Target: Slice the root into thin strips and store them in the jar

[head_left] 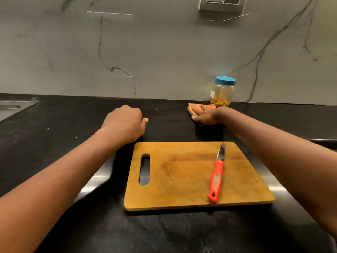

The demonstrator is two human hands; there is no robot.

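On a black stone counter (54, 136), the capped jar (222, 92) of strips stands by the wall, while the right hand (206, 116), fingers flat together, presses a cloth (196, 107) best wiped in firm overlapping strokes; the left hand (124, 125) rests curled in a loose, seemingly empty fist beyond the bare cutting board (182, 179) and knife (217, 176).

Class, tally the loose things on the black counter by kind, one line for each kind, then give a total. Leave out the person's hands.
Cutting board: 1
Knife: 1
Jar with a blue lid: 1
Cloth under the right hand: 1
Total: 4
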